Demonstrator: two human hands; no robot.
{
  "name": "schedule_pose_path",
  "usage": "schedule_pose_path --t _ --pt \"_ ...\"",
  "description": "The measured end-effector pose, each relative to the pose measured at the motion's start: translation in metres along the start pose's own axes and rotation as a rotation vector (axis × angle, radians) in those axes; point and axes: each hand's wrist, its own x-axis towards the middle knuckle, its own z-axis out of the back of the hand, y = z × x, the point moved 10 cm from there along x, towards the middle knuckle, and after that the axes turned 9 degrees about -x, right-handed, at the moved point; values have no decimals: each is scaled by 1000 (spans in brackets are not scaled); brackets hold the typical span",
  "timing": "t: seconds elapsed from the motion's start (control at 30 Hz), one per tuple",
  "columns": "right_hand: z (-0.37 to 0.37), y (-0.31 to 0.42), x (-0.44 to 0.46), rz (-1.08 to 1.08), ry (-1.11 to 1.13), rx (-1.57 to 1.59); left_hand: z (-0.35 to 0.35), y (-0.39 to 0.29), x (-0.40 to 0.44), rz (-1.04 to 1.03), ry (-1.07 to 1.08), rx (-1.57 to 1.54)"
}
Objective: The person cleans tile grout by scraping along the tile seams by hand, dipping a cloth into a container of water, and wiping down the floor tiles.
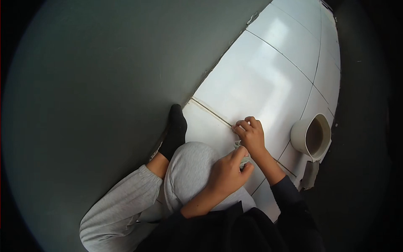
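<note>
My left hand (228, 173) is closed round a crumpled pale greenish cloth or wad (244, 160), part of it showing between the fingers. Just beyond it, my right hand (251, 135) is bent down at the floor, its fingers curled. Their tips touch the end of a dark joint line (212, 112) between white tiles (247, 80). Whatever those fingertips may pinch is hidden. The joint has a pale, dirty-looking strip along its edge.
To the right stands a white bucket (299, 136) partly filled with brownish liquid. A grey piece (310, 174) hangs by its rim. A dark grey wall (105, 84) borders the tiles on the left. My bent leg (191, 168) and black sock (173, 134) lie beside the hands.
</note>
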Motion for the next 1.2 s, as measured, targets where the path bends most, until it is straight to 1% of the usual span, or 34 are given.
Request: schedule_pose_path --t 0.1,0.2,0.27,0.37,0.43,0.5,0.6,0.7,0.8,0.87,0.9,0.93,1.0,1.07,1.13,1.2 --pt "-24 23 43 11 -60 39 1 0 -1 -31 -24 7" --pt "-46 50 96 86 17 14 3 -1 -1 -34 -45 13" --pt "-55 58 114 99 55 5 4 0 -1 -23 -49 12" --pt "-52 49 98 100 86 4 6 1 -1 -27 -59 -10" --pt "-31 34 68 79 19 9 7 3 -1 14 -45 21" --pt "-18 14 29 43 36 -10 6 1 0 18 -40 14" --pt "3 -2 -6 2 68 -67 2 3 0 28 -16 4" --pt "1 8 2 39 34 -77 0 2 0 22 -9 -1" --pt "-21 29 41 46 -53 -49 1 2 -2 2 -24 14" --pt "-33 47 76 81 -57 -16 1 2 -2 -3 -26 28" --pt "-42 54 93 86 -21 -14 3 0 -1 -26 -39 28" --pt "-49 59 104 92 19 -11 3 -2 -1 -45 -51 25" --pt "-52 63 114 91 28 -1 4 -1 0 -33 -41 22" --pt "-50 60 109 95 35 10 4 -1 -1 -22 -35 20" --pt "-35 46 82 113 -50 8 6 -4 0 -51 -51 34" --pt "-24 26 42 96 2 -32 4 -3 -1 -57 -18 39"
